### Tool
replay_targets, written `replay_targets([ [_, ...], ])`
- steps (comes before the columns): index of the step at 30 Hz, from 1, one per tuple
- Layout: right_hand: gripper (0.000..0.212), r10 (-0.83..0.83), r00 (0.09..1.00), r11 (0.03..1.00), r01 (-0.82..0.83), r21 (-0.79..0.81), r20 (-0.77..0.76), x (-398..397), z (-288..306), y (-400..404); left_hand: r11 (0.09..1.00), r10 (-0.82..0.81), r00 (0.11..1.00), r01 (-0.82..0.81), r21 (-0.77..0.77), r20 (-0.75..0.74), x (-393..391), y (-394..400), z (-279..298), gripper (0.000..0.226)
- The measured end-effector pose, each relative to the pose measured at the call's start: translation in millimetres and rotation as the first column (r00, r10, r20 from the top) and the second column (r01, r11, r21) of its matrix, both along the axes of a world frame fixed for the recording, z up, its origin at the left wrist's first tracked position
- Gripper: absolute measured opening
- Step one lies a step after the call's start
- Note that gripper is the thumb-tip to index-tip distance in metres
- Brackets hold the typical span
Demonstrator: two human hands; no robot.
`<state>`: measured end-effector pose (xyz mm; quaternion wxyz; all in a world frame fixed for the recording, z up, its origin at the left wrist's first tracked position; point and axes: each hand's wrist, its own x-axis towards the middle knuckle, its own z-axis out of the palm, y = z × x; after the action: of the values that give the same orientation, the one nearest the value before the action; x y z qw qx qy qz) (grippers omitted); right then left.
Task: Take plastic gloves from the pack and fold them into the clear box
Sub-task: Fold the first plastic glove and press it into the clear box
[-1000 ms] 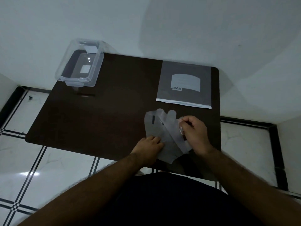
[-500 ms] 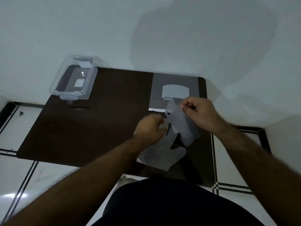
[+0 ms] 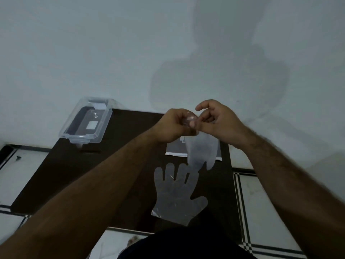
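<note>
**Two hands part a plastic glove above the tabletop, a second glove lying flat below**

Head view: I have both hands raised over the far edge of the dark tabletop, level with the gloves pack, which lies flat at that edge and is mostly covered by what I hold. The left hand is curled closed, thumb and forefinger pinched on the top edge of the hanging glove. The right hand meets it from the other side; its lower fingers nip the same edge while the forefinger stands lifted and loosely hooked, gripping nothing. The film hangs from that pinch with its fingertips pointing down, just short of the flat glove, which lies spread on the tabletop nearer to me than the pack, cuff toward my body. The clear box sits open at the far left corner, well apart from the pack; whether it holds any glove I cannot tell.

The step in hand, as I judge it, is getting this glove squared up for folding. The film looks thin and clingy, so I would keep both pinches light and on the cuff corners, draw them apart gently until the sheet hangs without creases, then lower it flat beside the other glove rather than folding in the air. Both forearms reach forward from the bottom corners, wrists bent inward so the knuckles nearly touch.
</note>
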<state>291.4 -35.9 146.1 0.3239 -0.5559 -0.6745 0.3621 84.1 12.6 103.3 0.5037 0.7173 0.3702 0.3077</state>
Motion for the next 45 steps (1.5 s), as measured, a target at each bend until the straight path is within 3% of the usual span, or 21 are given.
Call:
replay_targets([
  [5,0.049,0.098,0.974,0.969,-0.140,-0.202,-0.206,-14,0,18,0.985,0.106,0.993,-0.099,-0.142,0.046,-48,5,10,0.027],
  [11,0.033,0.211,0.977,0.941,-0.215,-0.260,-0.044,-72,-12,42,0.952,0.255,0.967,-0.246,-0.182,0.025,-127,14,10,0.020],
  [16,0.008,0.182,0.983,0.945,-0.175,-0.275,-0.002,-141,-21,74,0.925,0.315,0.949,-0.309,-0.223,-0.007,-206,26,4,0.027],
  [21,0.006,0.166,0.981,0.970,-0.144,-0.195,0.100,-211,-19,119,0.895,0.388,0.919,-0.393,-0.213,-0.065,-286,51,3,0.019],
  [26,0.008,0.080,0.992,0.982,-0.062,-0.181,0.093,-292,-12,162,0.905,0.378,0.922,-0.387,-0.179,-0.080,-368,99,3,0.024],
  [32,0.011,-0.027,0.998,0.996,0.032,-0.088,0.059,-368,-2,230,0.900,0.418,0.907,-0.422,-0.112,-0.057,-439,178,2,0.017],
  [37,0.011,-0.061,0.994,0.992,0.051,0.112,0.090,-412,15,287,0.885,0.464,0.886,-0.464,-0.031,0.002,-468,236,8,0.007],
  [41,0.007,-0.129,0.974,0.939,0.060,0.338,0.185,-428,32,321,0.877,0.471,0.880,-0.475,0.072,0.068,-479,271,21,0.008],
  [45,0.009,-0.143,0.986,0.853,0.077,0.517,0.089,-438,44,328,0.863,0.450,0.867,-0.483,0.145,0.213,-489,288,37,0.013],
])
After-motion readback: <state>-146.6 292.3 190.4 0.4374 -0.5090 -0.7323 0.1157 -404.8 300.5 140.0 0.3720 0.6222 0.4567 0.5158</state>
